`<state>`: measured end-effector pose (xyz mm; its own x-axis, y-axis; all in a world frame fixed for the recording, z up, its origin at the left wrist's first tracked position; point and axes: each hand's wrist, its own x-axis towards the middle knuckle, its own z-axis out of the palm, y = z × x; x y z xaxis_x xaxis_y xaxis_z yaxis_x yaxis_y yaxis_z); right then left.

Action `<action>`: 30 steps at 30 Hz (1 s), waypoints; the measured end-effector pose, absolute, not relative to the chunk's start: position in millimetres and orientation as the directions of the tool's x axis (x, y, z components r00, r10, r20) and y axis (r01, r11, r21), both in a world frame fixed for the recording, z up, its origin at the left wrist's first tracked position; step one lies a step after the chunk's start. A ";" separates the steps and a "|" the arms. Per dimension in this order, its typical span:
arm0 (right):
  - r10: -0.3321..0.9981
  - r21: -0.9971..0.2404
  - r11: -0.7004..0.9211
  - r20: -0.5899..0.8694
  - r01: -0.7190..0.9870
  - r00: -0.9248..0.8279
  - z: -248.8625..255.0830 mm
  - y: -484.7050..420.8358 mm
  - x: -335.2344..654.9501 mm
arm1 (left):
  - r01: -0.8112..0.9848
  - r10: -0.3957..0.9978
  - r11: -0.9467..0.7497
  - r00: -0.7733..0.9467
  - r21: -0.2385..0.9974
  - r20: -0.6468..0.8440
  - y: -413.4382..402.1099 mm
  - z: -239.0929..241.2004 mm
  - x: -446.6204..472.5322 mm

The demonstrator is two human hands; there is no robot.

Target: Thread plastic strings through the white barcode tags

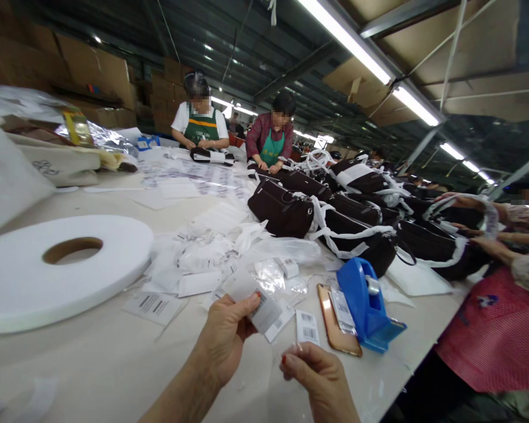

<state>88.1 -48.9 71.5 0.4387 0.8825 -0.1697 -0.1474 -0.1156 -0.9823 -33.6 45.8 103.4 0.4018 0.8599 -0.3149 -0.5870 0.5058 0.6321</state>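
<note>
Pinching a barcoded tag (265,314) between thumb and fingers, your left hand (229,332) holds it above the table (114,370). Your right hand (315,376) curls nearby, thumb and fingertips close together; whether that grip holds anything, I cannot tell. Beyond it, a gold phone (341,342) lies just beside a blue tape dispenser (357,285).

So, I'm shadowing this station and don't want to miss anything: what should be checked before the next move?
1. Left hand gripping the printed tag: ok.
2. Right hand holding anything: cannot tell; too faint to make out in its pinch.
3. Blue tape dispenser standing upright: ok.
4. Phone uncovered: not ok; a small packet lies on it.
5. Loose tags gathered: not ok; they lie scattered.
</note>
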 end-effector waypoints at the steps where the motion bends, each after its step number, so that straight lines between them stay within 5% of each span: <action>1: 0.881 -0.984 -0.118 -0.166 -0.132 0.444 71.4 -49.8 88.0 | -0.589 0.862 0.502 0.401 0.633 -0.310 46.3 104.1 -34.2; 17: 0.919 -0.923 0.057 0.197 0.381 0.342 71.9 -59.1 82.9 | -0.562 0.846 0.483 0.497 0.671 -0.193 34.6 113.8 -33.0; 24: 0.935 -0.919 0.050 0.181 0.391 0.306 72.5 -62.0 84.8 | -0.544 0.832 0.481 0.531 0.687 -0.162 28.5 115.3 -30.7; 30: 0.974 -0.977 -0.045 0.003 0.210 0.225 76.5 -63.3 86.1 | -0.578 0.842 0.477 0.516 0.662 -0.156 25.0 115.1 -29.0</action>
<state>86.1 -63.3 76.5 0.2245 0.9745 0.0029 0.2098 -0.0455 -0.9767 -29.0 25.0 115.1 0.5162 0.8421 -0.1559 -0.5781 0.4770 0.6621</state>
